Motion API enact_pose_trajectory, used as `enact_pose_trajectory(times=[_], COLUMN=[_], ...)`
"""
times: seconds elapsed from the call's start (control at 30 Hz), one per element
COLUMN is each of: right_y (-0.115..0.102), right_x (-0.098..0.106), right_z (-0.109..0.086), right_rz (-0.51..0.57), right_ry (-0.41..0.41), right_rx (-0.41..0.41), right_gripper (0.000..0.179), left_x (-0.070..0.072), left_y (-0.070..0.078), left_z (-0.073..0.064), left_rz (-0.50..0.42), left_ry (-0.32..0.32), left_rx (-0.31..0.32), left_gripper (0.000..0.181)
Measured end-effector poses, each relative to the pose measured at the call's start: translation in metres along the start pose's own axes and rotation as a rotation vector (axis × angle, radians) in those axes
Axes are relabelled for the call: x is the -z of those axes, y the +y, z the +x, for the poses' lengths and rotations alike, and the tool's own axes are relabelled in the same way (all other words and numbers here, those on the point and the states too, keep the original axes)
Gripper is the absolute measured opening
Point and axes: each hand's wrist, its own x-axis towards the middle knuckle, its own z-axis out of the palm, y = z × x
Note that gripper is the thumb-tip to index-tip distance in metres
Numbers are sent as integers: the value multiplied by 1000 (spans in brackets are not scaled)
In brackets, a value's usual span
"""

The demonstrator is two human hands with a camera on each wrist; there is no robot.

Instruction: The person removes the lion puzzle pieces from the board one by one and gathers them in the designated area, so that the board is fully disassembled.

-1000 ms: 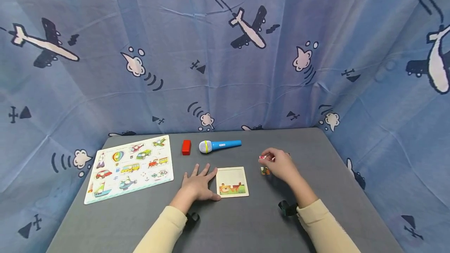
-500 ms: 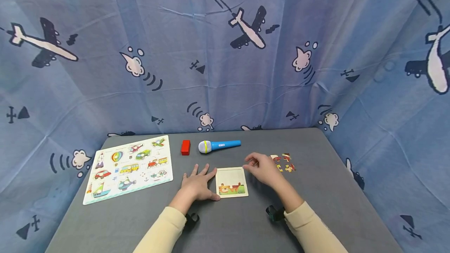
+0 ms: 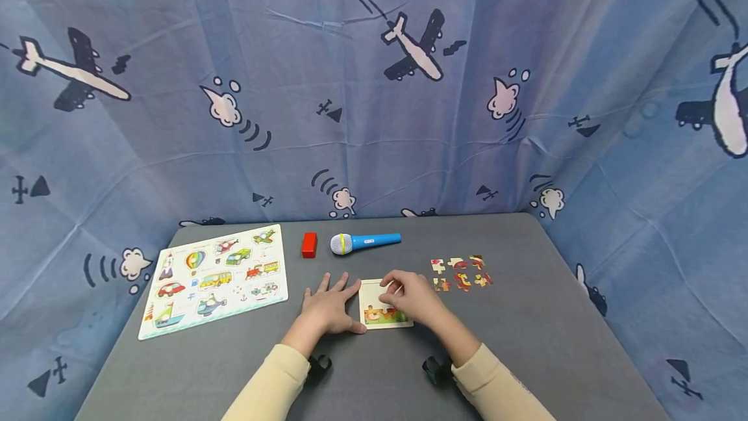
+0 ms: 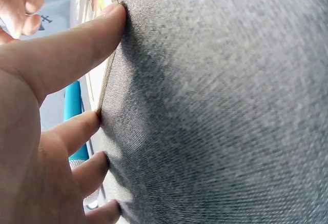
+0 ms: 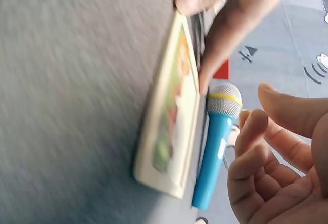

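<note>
A small square puzzle tray (image 3: 369,284) lies flat on the table, with joined pieces of an animal picture (image 3: 382,314) along its near side. My left hand (image 3: 328,310) rests spread at its left side, thumb at the near corner and index fingertip at the far corner. The thumb (image 4: 110,24) presses against the tray's edge in the left wrist view. My right hand (image 3: 411,296) is over the tray's right part. In the right wrist view its fingers (image 5: 251,126) are loosely curled, the thumb stands apart, and no piece shows between them.
Several loose jigsaw pieces (image 3: 462,281) lie in two rows right of the tray. Behind it are a blue toy microphone (image 3: 374,240) and a red block (image 3: 309,245). A picture board of vehicles (image 3: 234,291) lies at the left. A patterned curtain (image 3: 374,115) hangs behind.
My right hand has moved left from the loose pieces to over the tray, uncovering both rows of pieces. The left hand and tray have stayed in place.
</note>
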Motion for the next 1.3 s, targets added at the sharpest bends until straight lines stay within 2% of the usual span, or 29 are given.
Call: enact_pose_trajectory(times=[0.33, 0.5, 0.8, 1.07, 1.3], right_y=[-1, -1, -1, -2, -4], right_x=[-27, -35, -38, -40, -41], right_z=[3, 3, 3, 4, 2], right_rz=[-30, -77, -157, -157, -153], right_ry=[-93, -108, -121, -127, -127], right_rx=[31, 45, 74, 41, 43], right_gripper=[24, 25, 22, 26, 26], left_x=[0, 0, -1, 0, -2], left_y=[-1, -1, -1, -2, -3], left_z=[0, 0, 1, 0, 1], left_rz=[0, 6, 1, -1, -3], left_ry=[9, 13, 21, 10, 7], left_rx=[-7, -8, -19, -12, -13], left_gripper=[97, 98, 98, 98, 99])
